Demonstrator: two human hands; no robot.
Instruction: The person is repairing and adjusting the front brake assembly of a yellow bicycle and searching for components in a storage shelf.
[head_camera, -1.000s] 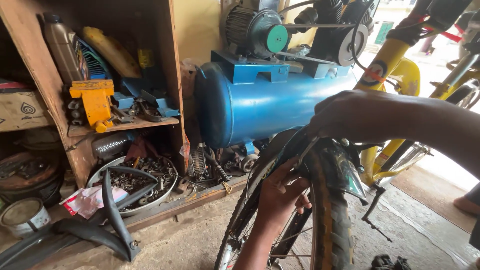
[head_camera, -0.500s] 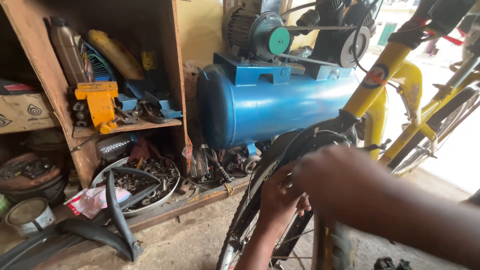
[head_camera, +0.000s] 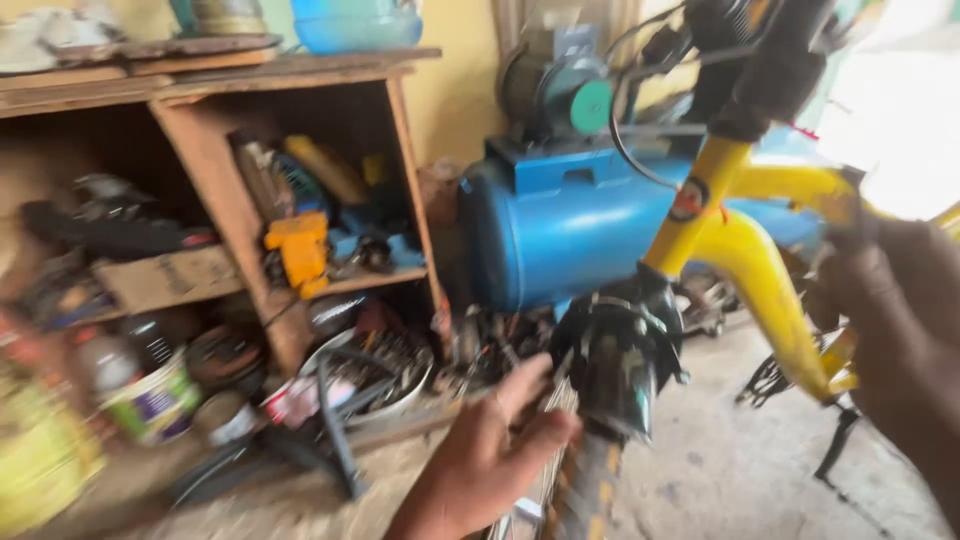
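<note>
Fingers (head_camera: 525, 385) seemingly touch the front wheel (head_camera: 610, 370), left-hand side.

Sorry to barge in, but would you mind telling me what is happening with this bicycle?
A person is working on a yellow bicycle in a cluttered workshop. Their left hand is at the front wheel, fingers by the spokes next to the black tyre. Their right hand is on the yellow frame. The picture is blurred. Behind stands a blue compressor tank, beside a wooden shelf crowded with tools.
</note>
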